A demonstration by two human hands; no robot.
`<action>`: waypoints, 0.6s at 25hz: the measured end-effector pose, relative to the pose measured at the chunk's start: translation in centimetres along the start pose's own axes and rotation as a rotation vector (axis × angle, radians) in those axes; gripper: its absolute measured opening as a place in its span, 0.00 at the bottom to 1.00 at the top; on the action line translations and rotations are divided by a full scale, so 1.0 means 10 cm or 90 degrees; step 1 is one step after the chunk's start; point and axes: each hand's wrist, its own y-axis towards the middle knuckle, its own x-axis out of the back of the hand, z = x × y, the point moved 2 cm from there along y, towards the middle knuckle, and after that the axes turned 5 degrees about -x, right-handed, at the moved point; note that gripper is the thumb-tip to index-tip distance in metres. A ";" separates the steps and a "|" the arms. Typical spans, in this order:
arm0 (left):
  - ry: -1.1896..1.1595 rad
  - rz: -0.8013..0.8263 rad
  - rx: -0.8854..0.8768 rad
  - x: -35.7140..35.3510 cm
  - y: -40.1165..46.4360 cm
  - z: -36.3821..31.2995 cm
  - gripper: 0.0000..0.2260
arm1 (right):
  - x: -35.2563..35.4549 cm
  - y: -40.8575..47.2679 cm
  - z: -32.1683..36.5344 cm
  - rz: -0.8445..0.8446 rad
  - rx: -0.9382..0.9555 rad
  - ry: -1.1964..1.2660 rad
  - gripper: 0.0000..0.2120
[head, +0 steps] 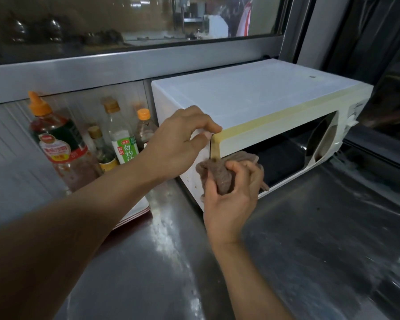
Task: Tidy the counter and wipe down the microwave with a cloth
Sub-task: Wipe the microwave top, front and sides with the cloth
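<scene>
- The steel counter (310,239) lies nearest me, bare metal with smeared wipe marks and glare.
- My right hand (231,192) has its fingers (234,168) curled round a bunched brown-grey cloth (219,174), holding it against the lower left front of the microwave (252,98), at the edge of the dark door window. Judgement: the cloth is wadded so that it can be pressed and rubbed on the panel.
- My left hand (178,142) sits on the microwave's upper left front corner, fingers bent over the top edge and thumb at the yellowed trim. Judgement: this braces the unit so it does not slide under the wiping.
- The microwave stands on the counter against the window frame; brown specks show low on its left side.
- A flat tray (134,213) with a red edge lies on the counter beside the microwave, partly under my left forearm.
- Further left, four bottles stand against the back panel: a large orange-capped sauce bottle (58,139) with reddish contents, a small bottle (102,148), a green-labelled bottle (121,137) and an orange-capped dark bottle (144,128). Fill levels elsewhere I cannot tell.
</scene>
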 end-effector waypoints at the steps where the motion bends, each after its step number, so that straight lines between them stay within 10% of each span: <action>1: 0.001 -0.006 0.001 -0.01 0.00 0.00 0.11 | 0.00 -0.12 -0.14 0.023 -0.014 -0.015 0.14; 8: 0.027 -0.016 -0.005 -0.06 -0.03 0.00 0.10 | 0.06 -0.63 -0.70 0.211 -0.096 -0.176 0.20; 15: 0.015 0.036 0.029 0.03 -0.02 -0.08 0.11 | 0.12 -0.14 -0.10 0.140 -0.072 -0.052 0.19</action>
